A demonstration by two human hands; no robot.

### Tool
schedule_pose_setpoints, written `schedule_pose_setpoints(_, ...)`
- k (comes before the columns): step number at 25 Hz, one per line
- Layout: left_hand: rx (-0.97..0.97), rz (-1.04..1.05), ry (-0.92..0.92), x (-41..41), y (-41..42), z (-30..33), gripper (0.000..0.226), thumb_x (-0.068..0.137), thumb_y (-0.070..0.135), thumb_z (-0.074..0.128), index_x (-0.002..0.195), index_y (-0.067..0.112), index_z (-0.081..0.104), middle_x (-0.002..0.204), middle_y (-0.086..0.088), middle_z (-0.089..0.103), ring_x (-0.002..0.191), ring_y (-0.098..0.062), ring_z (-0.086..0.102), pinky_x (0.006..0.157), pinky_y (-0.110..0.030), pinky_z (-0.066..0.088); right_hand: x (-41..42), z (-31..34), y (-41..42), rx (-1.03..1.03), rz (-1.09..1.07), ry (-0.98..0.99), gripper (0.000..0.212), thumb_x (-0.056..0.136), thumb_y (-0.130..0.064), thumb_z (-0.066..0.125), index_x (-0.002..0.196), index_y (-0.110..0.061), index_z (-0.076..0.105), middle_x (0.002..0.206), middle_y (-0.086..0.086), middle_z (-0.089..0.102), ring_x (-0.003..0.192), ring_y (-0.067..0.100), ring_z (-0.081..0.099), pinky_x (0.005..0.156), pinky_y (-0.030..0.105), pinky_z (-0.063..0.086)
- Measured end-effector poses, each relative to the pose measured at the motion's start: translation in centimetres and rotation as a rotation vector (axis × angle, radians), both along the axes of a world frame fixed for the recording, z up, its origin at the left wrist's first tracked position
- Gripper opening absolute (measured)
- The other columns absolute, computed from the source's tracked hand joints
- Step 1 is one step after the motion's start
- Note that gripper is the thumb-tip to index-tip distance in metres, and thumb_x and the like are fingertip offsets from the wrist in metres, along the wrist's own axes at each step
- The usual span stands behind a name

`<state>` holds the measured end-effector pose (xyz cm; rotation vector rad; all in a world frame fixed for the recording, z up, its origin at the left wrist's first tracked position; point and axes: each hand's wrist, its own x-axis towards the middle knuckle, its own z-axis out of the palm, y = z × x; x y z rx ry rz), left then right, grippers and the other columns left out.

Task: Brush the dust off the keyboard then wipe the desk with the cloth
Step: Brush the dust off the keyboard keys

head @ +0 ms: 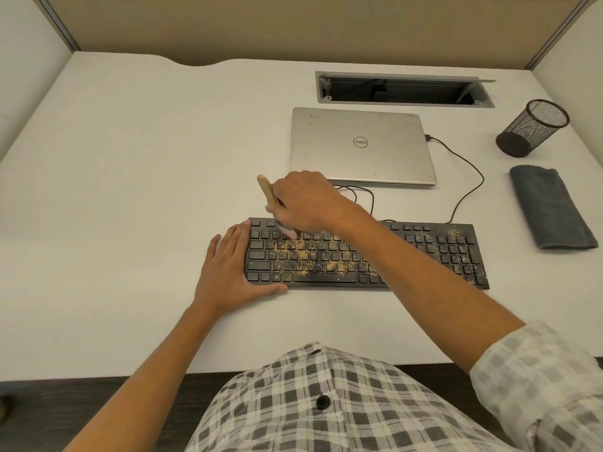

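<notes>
Right hand (pixel 306 203) curls its fingers round the wooden handle of a brush (pixel 269 194), whose bristles touch the upper left key rows of the black keyboard (pixel 365 256), while the left hand (pixel 233 272) lies flat with straight fingers against the keyboard's left end on the white desk (pixel 130 190). Tan dust (pixel 303 256) speckles the keys. Folded grey cloth (pixel 551 207) lies well right of the keyboard, near a mesh pen cup (pixel 532 128) and a closed laptop (pixel 362 146).
</notes>
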<state>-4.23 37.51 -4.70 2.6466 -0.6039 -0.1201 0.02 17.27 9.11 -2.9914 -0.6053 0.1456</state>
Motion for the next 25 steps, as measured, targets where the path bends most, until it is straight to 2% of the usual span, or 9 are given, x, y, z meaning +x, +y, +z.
schedule_pose_setpoints(2, -0.001, 0.000, 0.006, 0.0, 0.0, 0.0, 0.140, 0.058, 0.102, 0.050, 0.162, 0.015, 0.015, 0.167, 0.001, 0.024, 0.155, -0.017, 0.016, 0.127, -0.047, 0.010, -0.1, -0.4, 0.1, 0.038, -0.001, 0.001, 0.034, 0.099, -0.039, 0.045, 0.072, -0.018, 0.045, 0.060, -0.006, 0.041, 0.057, 0.017, 0.046, 0.060, 0.030, 0.035)
schedule_pose_setpoints(6, -0.006, 0.000, -0.001, 0.0, 0.0, 0.1, 0.140, 0.057, 0.102, 0.049, 0.162, 0.016, 0.015, 0.167, 0.002, 0.024, 0.155, -0.018, 0.016, 0.127, -0.047, 0.009, 0.1, 0.0, -0.6, 0.015, -0.018, 0.049, 0.038, 0.097, -0.036, 0.048, 0.064, -0.021, 0.035, 0.062, -0.005, 0.040, 0.054, 0.014, 0.041, 0.060, 0.030, 0.034)
schedule_pose_setpoints(9, -0.005, 0.002, 0.005, 0.0, 0.0, 0.1, 0.141, 0.057, 0.103, 0.048, 0.162, 0.015, 0.015, 0.167, 0.001, 0.024, 0.155, -0.018, 0.016, 0.127, -0.047, 0.009, 0.4, 0.0, -1.0, 0.065, -0.038, -0.011, 0.035, 0.098, -0.040, 0.045, 0.071, -0.018, 0.043, 0.060, -0.007, 0.040, 0.052, 0.011, 0.039, 0.057, 0.030, 0.031)
schedule_pose_setpoints(14, -0.004, 0.001, -0.002, -0.1, 0.0, 0.1, 0.141, 0.056, 0.104, 0.047, 0.162, 0.015, 0.015, 0.167, 0.001, 0.025, 0.154, -0.019, 0.019, 0.127, -0.048, 0.011, 0.2, -0.2, -2.3, 0.020, -0.049, 0.045, 0.030, 0.097, -0.036, 0.045, 0.075, -0.016, 0.046, 0.062, -0.003, 0.044, 0.060, 0.020, 0.049, 0.056, 0.030, 0.034)
schedule_pose_setpoints(16, -0.003, 0.002, 0.000, -0.1, 0.0, 0.1, 0.141, 0.056, 0.104, 0.047, 0.162, 0.015, 0.015, 0.167, 0.001, 0.024, 0.155, -0.019, 0.018, 0.127, -0.047, 0.009, 0.6, -0.2, -2.5, 0.082, -0.096, 0.002, 0.034, 0.098, -0.041, 0.044, 0.077, -0.016, 0.049, 0.064, -0.004, 0.049, 0.060, 0.018, 0.050, 0.059, 0.031, 0.037)
schedule_pose_setpoints(20, 0.012, 0.001, -0.006, -0.1, 0.0, 0.3, 0.142, 0.057, 0.105, 0.043, 0.162, 0.014, 0.015, 0.167, 0.000, 0.024, 0.154, -0.019, 0.019, 0.127, -0.046, 0.009, 1.2, -1.4, -1.5, 0.236, -0.107, 0.001, 0.043, 0.097, -0.053, 0.042, 0.097, -0.018, 0.067, 0.079, -0.002, 0.066, 0.070, 0.016, 0.058, 0.068, 0.034, 0.048)
schedule_pose_setpoints(25, 0.022, -0.001, -0.001, -0.1, -0.1, 0.3, 0.142, 0.057, 0.105, 0.044, 0.161, 0.012, 0.015, 0.167, -0.002, 0.025, 0.154, -0.019, 0.019, 0.127, -0.046, 0.009, 1.4, -1.7, -0.7, 0.184, -0.054, 0.069, 0.039, 0.097, -0.047, 0.046, 0.082, -0.013, 0.058, 0.070, -0.002, 0.055, 0.068, 0.019, 0.054, 0.061, 0.032, 0.040)
